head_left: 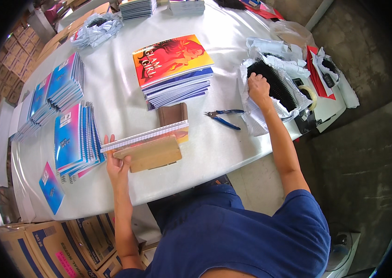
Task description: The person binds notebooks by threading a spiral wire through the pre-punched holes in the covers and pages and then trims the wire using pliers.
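My left hand [118,167] grips the left end of an unbound notebook [145,135], its thumb on the tan wooden board [155,155] in front. The notebook stands on edge, its row of punched holes facing up, between that board and a brown block [173,114]. Over to the right, my right hand [259,89] reaches into a bundle of black spiral binding coils [279,90] lying in crumpled white wrapping [251,118]. Its fingers are closed on the coils; how many they hold is hidden. Blue-handled cutting pliers [226,119] lie between my hands.
A stack of notebooks with a red and yellow cover [172,58] stands mid-table. Blue and pink spiral notebooks [68,134] are piled at left, with one loose booklet [51,189] near the edge. Tape [311,97] lies beside the coils. Cardboard boxes [54,250] stand below the table.
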A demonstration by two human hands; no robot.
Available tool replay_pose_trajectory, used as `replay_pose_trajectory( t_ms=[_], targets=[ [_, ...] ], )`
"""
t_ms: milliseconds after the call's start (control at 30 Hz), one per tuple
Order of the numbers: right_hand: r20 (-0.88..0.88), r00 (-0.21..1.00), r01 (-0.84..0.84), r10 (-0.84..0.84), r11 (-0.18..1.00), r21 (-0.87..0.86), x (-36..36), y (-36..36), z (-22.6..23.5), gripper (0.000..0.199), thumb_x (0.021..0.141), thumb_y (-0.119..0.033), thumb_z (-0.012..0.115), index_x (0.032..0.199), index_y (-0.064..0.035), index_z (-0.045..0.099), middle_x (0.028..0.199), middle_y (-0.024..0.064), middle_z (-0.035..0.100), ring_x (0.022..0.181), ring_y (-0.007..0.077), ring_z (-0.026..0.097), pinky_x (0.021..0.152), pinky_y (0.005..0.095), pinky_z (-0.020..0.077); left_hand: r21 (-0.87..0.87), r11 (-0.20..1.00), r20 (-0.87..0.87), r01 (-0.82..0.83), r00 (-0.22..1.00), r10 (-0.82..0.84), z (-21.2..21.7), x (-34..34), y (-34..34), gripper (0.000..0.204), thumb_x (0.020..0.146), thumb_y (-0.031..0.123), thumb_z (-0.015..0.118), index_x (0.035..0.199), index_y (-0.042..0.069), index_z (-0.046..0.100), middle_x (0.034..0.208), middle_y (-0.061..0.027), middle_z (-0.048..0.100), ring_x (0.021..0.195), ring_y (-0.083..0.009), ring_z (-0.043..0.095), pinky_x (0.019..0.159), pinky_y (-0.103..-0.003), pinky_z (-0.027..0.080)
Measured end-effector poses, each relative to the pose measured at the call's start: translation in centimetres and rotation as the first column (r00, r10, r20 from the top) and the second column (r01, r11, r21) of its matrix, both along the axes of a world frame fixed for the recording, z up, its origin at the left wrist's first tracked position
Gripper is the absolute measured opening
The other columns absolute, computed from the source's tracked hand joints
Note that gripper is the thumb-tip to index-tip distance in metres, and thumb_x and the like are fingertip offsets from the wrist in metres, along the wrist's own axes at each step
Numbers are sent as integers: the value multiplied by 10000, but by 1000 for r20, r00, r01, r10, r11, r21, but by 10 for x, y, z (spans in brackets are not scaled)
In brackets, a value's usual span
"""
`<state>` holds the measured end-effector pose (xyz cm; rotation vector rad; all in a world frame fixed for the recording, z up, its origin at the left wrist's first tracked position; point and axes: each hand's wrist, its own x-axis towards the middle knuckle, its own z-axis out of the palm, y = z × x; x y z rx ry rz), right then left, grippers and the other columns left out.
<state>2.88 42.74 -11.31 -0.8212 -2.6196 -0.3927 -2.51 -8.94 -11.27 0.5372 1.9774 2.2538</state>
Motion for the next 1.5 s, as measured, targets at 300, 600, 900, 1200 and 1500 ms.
replay_pose_trajectory(
  t_ms=[300, 600, 900, 1200, 1500],
  targets=[
    [-59, 990, -134, 125, 976, -174, 13, 12, 40, 145, 798, -156, 677, 862, -33, 634, 909, 197, 677, 843, 403, 663, 733, 514, 520, -72, 997, -175, -13, 985, 1, 21, 12, -25, 912, 913, 432, 645, 1540, 16, 130, 1602, -167, 156, 1471, -272, 189, 1186, -420, 140],
    [-331, 904, -311, 270, 947, -77, 19, -3, 77, 152, 847, -23, 563, 916, -21, 699, 892, 189, 680, 945, 365, 657, 771, 467, 530, -186, 898, -519, -399, 816, 255, 76, 11, -12, 765, 949, 363, 605, 1513, -6, 241, 1575, -188, 247, 1449, -329, 255, 1180, -461, 158],
    [-572, 636, -749, 518, 235, -620, 50, -194, 135, 186, 808, -6, 722, 992, -35, 715, 887, 82, 658, 770, 181, 649, 683, 313, 515, -700, 480, -714, -529, 537, -450, 136, 30, 102, 588, 835, 431, 666, 1340, 144, 572, 1423, -105, 508, 1347, -389, 404, 1108, -534, 281],
    [-538, 659, -680, 525, 110, -725, 42, -191, 117, 174, 808, -64, 741, 982, -58, 733, 817, 40, 636, 693, 158, 557, 618, 316, 450, -787, 515, -583, -339, 682, -442, 117, 20, 107, 412, 891, 377, 618, 1281, 245, 627, 1288, 8, 631, 1199, -298, 586, 1026, -472, 428],
    [-549, 536, -745, 641, 53, -665, 40, -194, 125, 117, 901, -77, 636, 943, 30, 655, 768, 76, 621, 705, 168, 565, 653, 329, 460, -756, 595, -600, -273, 651, -464, 117, 21, 109, 432, 891, 367, 622, 1286, 193, 605, 1270, -28, 635, 1159, -312, 598, 965, -445, 470]
  ],
)
